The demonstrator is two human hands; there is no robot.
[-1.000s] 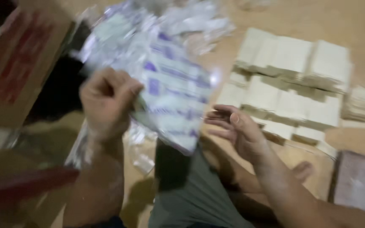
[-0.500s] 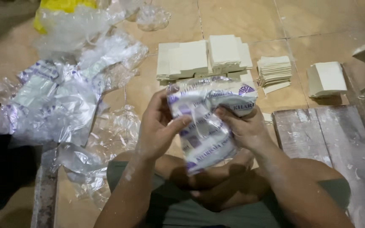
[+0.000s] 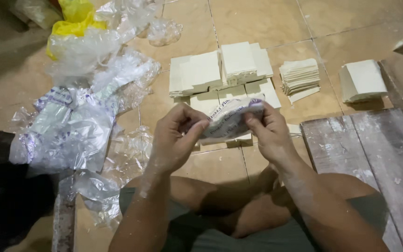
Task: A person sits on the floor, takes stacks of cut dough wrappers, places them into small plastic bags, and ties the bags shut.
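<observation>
Both hands, left hand [image 3: 176,140] and right hand [image 3: 269,133], pinch a printed plastic packet [image 3: 227,122] above cream paper stacks [image 3: 220,72].

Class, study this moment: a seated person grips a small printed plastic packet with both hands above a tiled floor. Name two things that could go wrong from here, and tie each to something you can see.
1. Both hands, left hand and right hand, pinch the printed packet at its ends; the thin plastic might tear unevenly.
2. The packet is held right above the stacks of pale sheets on the tiled floor; if dropped, it might knock them askew.
</observation>
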